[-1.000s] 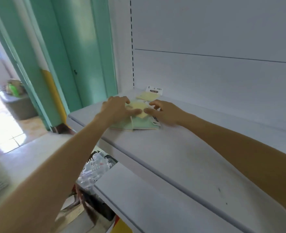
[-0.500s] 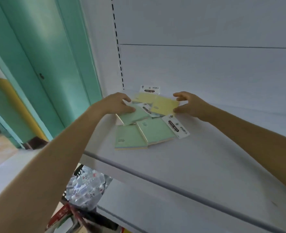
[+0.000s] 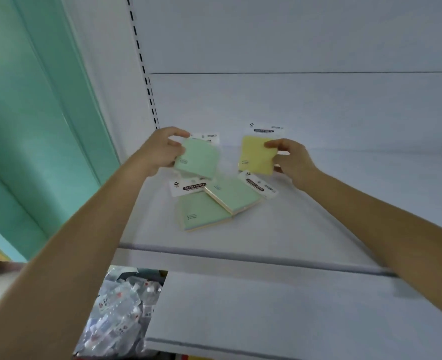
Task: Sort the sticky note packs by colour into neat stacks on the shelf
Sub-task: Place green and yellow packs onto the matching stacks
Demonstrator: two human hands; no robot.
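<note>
My left hand (image 3: pixel 160 150) grips a green sticky note pack (image 3: pixel 199 158) by its left edge and holds it tilted above the white shelf (image 3: pixel 305 219). My right hand (image 3: pixel 291 159) pinches a yellow sticky note pack (image 3: pixel 255 155) at its right side, lifted and nearly upright. Two more green packs lie overlapping on the shelf below: one (image 3: pixel 233 194) on top at the right, with its white header card pointing right, and one (image 3: pixel 203 213) under it at the left.
The shelf's white back panel (image 3: pixel 292 105) rises behind the packs, with a slotted upright (image 3: pixel 147 81) at its left. A lower shelf (image 3: pixel 279 315) juts out beneath. Clear plastic bags of goods (image 3: pixel 121 307) lie at the lower left. A teal door frame (image 3: pixel 45 126) stands at the left.
Both hands have lifted a pack off the pile: the left raised a green one, the right a yellow one. The view has closed in on the shelf.
</note>
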